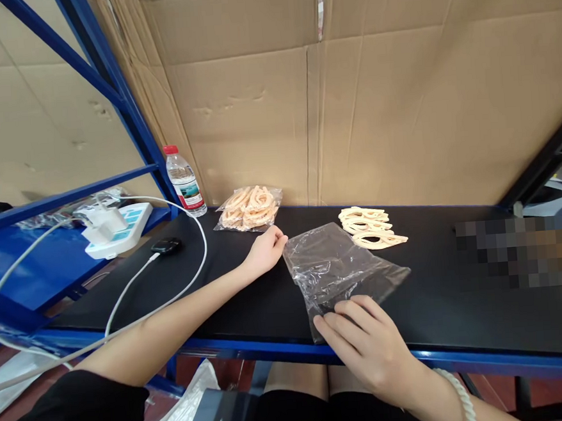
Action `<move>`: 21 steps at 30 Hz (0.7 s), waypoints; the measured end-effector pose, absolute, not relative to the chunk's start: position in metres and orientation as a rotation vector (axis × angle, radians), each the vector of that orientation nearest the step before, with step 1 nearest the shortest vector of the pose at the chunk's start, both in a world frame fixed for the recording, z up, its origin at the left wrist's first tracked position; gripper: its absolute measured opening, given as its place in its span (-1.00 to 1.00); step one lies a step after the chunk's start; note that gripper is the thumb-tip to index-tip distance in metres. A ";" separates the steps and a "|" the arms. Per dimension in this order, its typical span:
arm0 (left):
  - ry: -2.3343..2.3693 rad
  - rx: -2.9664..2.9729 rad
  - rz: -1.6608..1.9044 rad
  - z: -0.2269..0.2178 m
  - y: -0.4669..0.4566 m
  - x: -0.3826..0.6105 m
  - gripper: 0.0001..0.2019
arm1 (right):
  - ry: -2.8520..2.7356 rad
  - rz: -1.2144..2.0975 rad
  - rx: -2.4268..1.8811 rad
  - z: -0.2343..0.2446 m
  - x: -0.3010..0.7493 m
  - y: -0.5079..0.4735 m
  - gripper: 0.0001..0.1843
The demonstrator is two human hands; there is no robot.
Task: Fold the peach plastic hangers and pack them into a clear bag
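Observation:
A clear, crinkled plastic bag [336, 267] lies flat on the black tabletop [460, 294]. My right hand [365, 342] rests on the bag's near end, fingers spread and pressing it down. My left hand [266, 250] reaches forward with curled fingers, touching the bag's far left corner. Just beyond it sits a sealed bag of pale wooden rings [251, 208]. A loose pile of the same wooden rings [369, 226] lies beyond the flat bag's far right side.
A water bottle with a red cap [185, 181] stands at the back left. A white power strip with plugs [116, 228], a white cable and a small black device [166, 246] lie to the left. Cardboard walls and blue shelf bars surround the table.

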State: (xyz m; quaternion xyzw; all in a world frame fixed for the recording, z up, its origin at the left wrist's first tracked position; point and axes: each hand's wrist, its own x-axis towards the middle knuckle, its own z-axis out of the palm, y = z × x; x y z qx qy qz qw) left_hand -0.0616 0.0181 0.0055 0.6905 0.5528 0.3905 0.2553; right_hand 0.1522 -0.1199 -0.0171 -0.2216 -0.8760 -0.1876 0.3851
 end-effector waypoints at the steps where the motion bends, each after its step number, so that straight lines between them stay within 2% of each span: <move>1: 1.471 1.813 1.084 0.006 0.018 -0.060 -0.84 | -2.231 -0.402 -0.598 -0.015 0.155 -0.120 -0.75; 5: 1.318 1.569 1.138 0.012 0.016 -0.057 -0.78 | -2.158 0.224 -0.795 -0.007 0.165 -0.120 -0.85; 7: 1.266 1.473 1.156 0.015 0.014 -0.059 -0.74 | -2.066 0.324 -0.886 -0.008 0.168 -0.116 -0.83; 15: 1.264 1.254 1.136 0.011 0.012 -0.063 -0.76 | -2.172 -0.667 -1.003 -0.002 0.146 -0.099 -0.74; 18: 1.267 1.233 1.134 0.009 0.009 -0.061 -0.79 | -2.143 -0.766 -0.877 0.005 0.138 -0.100 -0.77; 21: 1.257 1.245 1.154 0.009 0.007 -0.059 -0.80 | -2.142 -0.721 -0.749 0.004 0.138 -0.104 -0.79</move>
